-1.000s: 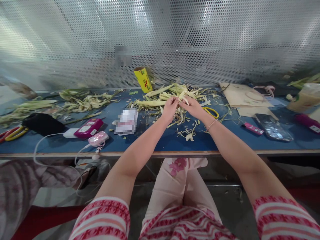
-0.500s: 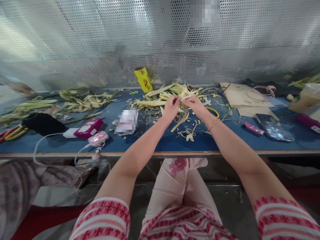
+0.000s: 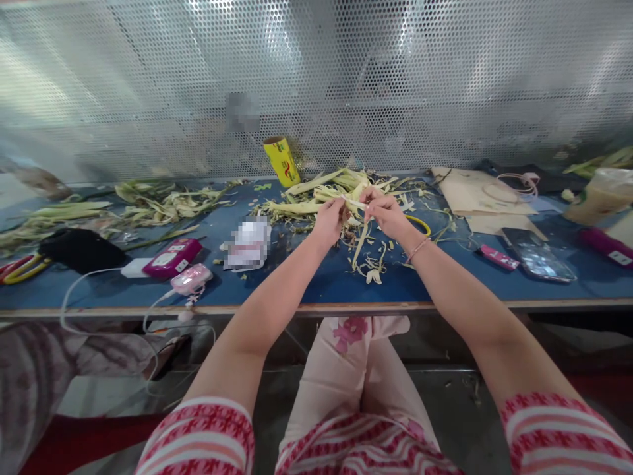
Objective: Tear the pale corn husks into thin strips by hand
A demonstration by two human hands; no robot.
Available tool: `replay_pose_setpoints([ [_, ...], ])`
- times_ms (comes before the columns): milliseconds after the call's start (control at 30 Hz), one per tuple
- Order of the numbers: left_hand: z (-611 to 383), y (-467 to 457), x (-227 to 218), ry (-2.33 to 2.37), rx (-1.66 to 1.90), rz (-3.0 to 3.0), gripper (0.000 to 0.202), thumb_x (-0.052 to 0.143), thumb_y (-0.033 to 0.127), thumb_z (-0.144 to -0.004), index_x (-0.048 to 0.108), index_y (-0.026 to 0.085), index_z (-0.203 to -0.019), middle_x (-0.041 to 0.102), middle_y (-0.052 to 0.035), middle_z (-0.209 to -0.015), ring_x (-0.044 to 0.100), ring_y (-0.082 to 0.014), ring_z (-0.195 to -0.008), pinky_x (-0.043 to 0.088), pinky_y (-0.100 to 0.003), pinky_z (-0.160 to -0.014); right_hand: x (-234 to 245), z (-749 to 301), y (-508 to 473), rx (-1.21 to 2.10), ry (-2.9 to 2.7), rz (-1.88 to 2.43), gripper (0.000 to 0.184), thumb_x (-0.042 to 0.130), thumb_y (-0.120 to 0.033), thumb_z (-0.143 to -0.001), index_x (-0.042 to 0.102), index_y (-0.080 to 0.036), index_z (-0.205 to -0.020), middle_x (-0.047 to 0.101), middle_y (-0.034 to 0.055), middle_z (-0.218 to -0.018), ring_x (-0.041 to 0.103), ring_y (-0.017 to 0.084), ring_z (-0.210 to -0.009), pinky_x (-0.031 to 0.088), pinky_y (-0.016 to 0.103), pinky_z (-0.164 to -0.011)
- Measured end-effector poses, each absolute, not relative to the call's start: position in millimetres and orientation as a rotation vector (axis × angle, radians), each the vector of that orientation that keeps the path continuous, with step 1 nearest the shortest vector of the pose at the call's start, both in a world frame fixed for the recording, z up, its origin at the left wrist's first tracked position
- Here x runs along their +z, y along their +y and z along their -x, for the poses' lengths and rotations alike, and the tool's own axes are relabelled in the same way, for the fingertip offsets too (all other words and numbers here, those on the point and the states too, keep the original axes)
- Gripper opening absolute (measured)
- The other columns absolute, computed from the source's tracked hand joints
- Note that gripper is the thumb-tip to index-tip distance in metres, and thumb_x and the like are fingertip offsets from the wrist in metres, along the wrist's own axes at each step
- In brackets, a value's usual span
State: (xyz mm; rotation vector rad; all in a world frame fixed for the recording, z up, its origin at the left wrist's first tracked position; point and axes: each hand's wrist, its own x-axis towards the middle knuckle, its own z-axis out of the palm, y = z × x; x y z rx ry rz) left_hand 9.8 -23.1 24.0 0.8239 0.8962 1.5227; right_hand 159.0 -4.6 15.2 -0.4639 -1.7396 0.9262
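My left hand (image 3: 329, 221) and my right hand (image 3: 384, 212) are raised just above the blue table (image 3: 316, 284), both pinching a pale yellow-green leaf strip (image 3: 360, 236) that hangs down between them. Behind the hands lies a pile of similar leaves and husks (image 3: 326, 191). Small trimmed scraps (image 3: 370, 267) are scattered on the table under the hands. A pair of yellow-handled scissors (image 3: 418, 223) lies just right of my right wrist.
A yellow roll (image 3: 281, 160) leans on the perforated metal wall. To the left are a magenta device (image 3: 171, 256), a pink gadget with white cable (image 3: 190, 278), a black pouch (image 3: 82, 249) and more leaves (image 3: 148, 201). Right: brown paper (image 3: 477, 191), a phone (image 3: 531, 254).
The hands lifted slightly and drew apart, pulling the strip so that it now hangs down between them.
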Motion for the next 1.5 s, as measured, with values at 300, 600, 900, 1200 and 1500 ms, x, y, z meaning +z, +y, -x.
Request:
replay_pose_setpoints([
  [300,-5,-18,19,1.053,1.729,-1.208,0.024,0.064,0.012,-0.088,0.058,0.018,-0.066,0.051,0.003,-0.062,0.044,-0.0087,-0.059,0.036,-0.024,-0.063,23,-155,-7,0.955,-1.776,0.72,0.059,0.07,-0.075,-0.069,0.055,-0.02,-0.053,0.04,-0.0026,-0.052,0.035,0.011,-0.054,0.028,0.029,-0.055],
  [600,-3,-16,20,1.043,1.762,-1.236,0.026,0.061,0.012,-0.089,0.059,0.018,-0.064,0.05,0.0026,-0.06,0.042,-0.0095,-0.06,0.035,-0.024,-0.063,24,-152,-13,0.775,-1.984,0.845,0.054,0.063,-0.068,-0.078,0.055,-0.02,-0.058,0.039,-0.0041,-0.052,0.034,0.01,-0.053,0.026,0.029,-0.053],
  [900,-8,-22,24,0.915,1.643,-0.993,0.022,0.065,0.007,-0.084,0.061,0.015,-0.064,0.05,0.0042,-0.058,0.041,-0.0064,-0.055,0.034,-0.022,-0.059,22,-150,-8,0.55,-2.016,0.924,0.037,0.059,-0.034,-0.086,0.04,-0.022,-0.057,0.038,-0.0049,-0.055,0.035,0.011,-0.056,0.029,0.029,-0.059],
  [1200,0,-13,25,0.84,1.656,-0.685,0.023,0.066,0.014,-0.085,0.053,0.017,-0.066,0.051,0.0055,-0.057,0.046,-0.0045,-0.048,0.034,-0.019,-0.05,25,-157,-17,0.729,-2.152,0.449,0.053,0.065,-0.061,-0.081,0.048,-0.02,-0.053,0.047,0.0003,-0.067,0.043,0.014,-0.065,0.037,0.031,-0.065],
  [1500,-2,-14,23,0.95,1.552,-1.073,0.019,0.064,0.017,-0.089,0.058,0.016,-0.071,0.051,0.0056,-0.056,0.048,-0.0054,-0.05,0.04,-0.02,-0.057,18,-158,-2,0.992,-1.759,0.688,0.071,0.035,-0.09,-0.08,0.054,-0.023,-0.065,0.05,0.0008,-0.057,0.044,0.014,-0.051,0.038,0.029,-0.051],
])
